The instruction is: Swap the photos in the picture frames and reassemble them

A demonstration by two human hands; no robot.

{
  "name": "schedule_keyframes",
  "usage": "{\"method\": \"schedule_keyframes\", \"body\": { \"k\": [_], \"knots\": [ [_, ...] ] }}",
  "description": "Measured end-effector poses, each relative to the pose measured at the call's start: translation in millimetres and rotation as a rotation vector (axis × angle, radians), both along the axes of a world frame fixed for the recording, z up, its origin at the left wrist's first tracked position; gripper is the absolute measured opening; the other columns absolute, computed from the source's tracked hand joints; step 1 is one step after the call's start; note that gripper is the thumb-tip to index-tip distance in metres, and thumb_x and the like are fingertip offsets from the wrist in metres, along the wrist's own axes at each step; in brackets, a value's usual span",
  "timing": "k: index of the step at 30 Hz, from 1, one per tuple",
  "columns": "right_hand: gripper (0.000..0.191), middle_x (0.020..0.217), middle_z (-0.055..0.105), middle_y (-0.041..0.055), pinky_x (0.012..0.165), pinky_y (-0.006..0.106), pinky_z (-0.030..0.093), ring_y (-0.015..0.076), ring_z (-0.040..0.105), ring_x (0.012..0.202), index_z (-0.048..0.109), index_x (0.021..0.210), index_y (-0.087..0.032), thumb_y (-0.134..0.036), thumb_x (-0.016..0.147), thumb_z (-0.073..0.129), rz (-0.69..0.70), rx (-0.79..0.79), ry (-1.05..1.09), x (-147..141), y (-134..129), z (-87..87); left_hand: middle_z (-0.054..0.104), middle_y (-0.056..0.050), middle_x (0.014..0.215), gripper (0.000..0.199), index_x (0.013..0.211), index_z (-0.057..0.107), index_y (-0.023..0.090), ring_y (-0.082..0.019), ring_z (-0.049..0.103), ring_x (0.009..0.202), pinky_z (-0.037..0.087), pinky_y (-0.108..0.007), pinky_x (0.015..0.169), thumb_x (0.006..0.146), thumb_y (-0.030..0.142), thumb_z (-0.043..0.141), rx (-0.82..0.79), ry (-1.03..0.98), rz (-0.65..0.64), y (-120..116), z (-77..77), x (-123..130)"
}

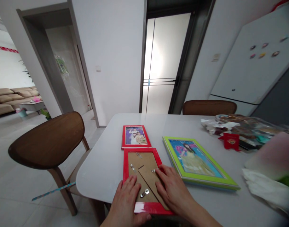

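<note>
So the frame between the two hands is a red picture frame [126, 167], face down on the tabletop [99, 167], right under the fingers. Its brown backing board [146, 183] sits inside the rim, so I'd call that part done. The metal clips [144, 193] look like the unfinished bit: they sit at different angles, and I honestly can't tell if any is properly caught over the rim.

Left hand [126, 195] is loose and palm down on the near left part of the frame, not clenched. Right hand [171, 187] has its fingers bent and spread, tips down by the clip on the right side, not gripped round anything that I can see.

Head count: two red frames, counting the face-up one with the wedding photo [136, 136] just beyond the hands. One green frame [198, 159] off to the right of the right hand, maybe with another under it. Four metal fittings visible, one partly hidden by right fingers. One red packet [231, 141] further right, and two chairs, one [49, 138] left of the hands, one [209, 107] well beyond them.
</note>
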State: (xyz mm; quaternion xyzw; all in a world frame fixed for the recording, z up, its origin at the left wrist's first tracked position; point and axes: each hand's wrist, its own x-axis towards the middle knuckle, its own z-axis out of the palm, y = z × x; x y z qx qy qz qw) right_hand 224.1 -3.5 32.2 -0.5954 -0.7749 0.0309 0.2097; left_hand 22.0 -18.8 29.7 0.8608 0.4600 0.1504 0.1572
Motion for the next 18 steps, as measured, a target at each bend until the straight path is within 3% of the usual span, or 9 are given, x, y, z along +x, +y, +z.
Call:
{"method": "schedule_keyframes", "body": {
  "k": [5,12,18],
  "knots": [
    [0.030,0.104,0.052,0.0137,0.084,0.038,0.036,0.0243,0.043,0.096,0.059,0.097,-0.011,-0.022,0.076,0.040,-0.010,-0.005,-0.011,-6,13,2.7,0.035,-0.019,0.130,0.071,0.116,0.045,0.010,-0.032,0.031,0.119,0.028,-0.053,0.095,0.058,0.045,0.065,-0.037,0.057,0.006,-2,-2.1,0],
    [0.028,0.103,0.052,0.0112,0.086,0.033,0.035,0.0214,0.043,0.096,0.061,0.094,-0.014,-0.014,0.076,0.039,0.048,-0.003,0.059,3,16,-1.0,0.033,-0.019,0.131,0.070,0.117,0.043,0.008,-0.031,0.029,0.120,0.027,-0.051,0.097,0.062,0.048,0.061,-0.088,0.084,0.008,-2,7.9,3],
    [0.023,0.081,0.057,0.0088,0.072,0.029,0.038,0.0191,0.047,0.079,0.064,0.070,-0.015,-0.013,0.075,0.041,-0.009,-0.066,0.027,2,42,4.1,0.038,-0.016,0.129,0.044,0.093,0.055,0.013,-0.028,0.034,0.119,0.027,-0.045,0.098,0.056,0.030,0.070,-0.111,0.047,0.088,-7,15.5,6]
  ]
}}
